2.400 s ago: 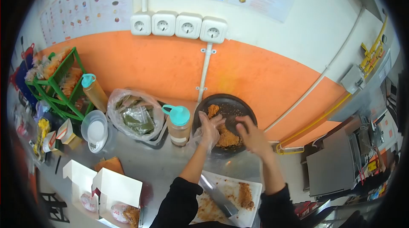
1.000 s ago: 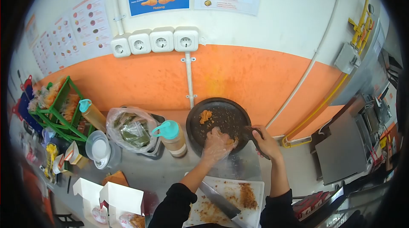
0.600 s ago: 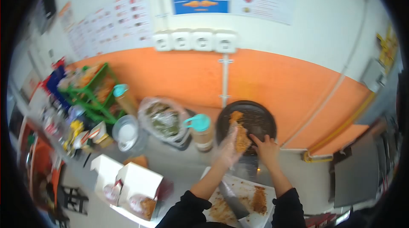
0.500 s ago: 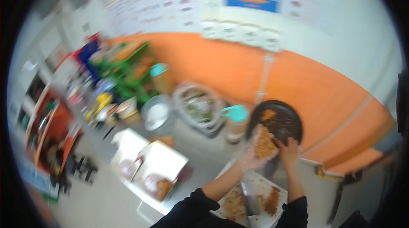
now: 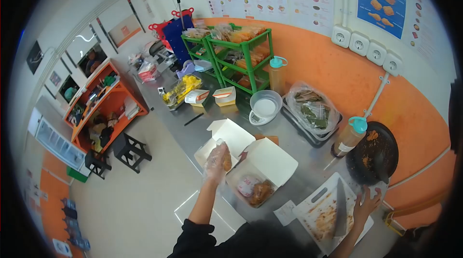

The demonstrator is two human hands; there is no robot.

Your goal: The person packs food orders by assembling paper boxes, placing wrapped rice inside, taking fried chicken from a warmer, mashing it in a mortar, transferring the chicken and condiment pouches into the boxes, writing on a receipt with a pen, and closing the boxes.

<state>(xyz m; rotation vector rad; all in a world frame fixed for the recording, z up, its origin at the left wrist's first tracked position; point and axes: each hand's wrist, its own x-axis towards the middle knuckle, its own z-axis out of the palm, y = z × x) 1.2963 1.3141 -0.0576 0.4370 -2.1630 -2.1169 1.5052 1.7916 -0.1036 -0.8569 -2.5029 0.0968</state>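
Note:
My left hand (image 5: 216, 162), in a clear plastic glove, is closed around a piece of fried chicken (image 5: 227, 159) inside the left open white box (image 5: 232, 137). Beside it, the right open box (image 5: 273, 161) holds a round wrapped item (image 5: 247, 185) and fried chicken (image 5: 262, 192). At the lower right my right hand (image 5: 368, 204) is by the front edge of the dark stone mortar (image 5: 372, 161), its fingers around something pale that I cannot make out. Crumbs and an orange bit lie in the mortar. A knife (image 5: 341, 210) rests on the stained white cutting board (image 5: 320, 212).
Along the wall stand a green rack (image 5: 248, 60), two bottles with turquoise lids (image 5: 278, 77), a clear bowl on a scale (image 5: 265, 106) and a bag of leaves (image 5: 312, 111). Two small boxes (image 5: 224, 96) are further left. Black stools (image 5: 129, 149) stand on the floor.
The camera view has swung left. My left hand has carried the chicken from the mortar to the left box. My right hand has moved from inside the mortar to its front edge.

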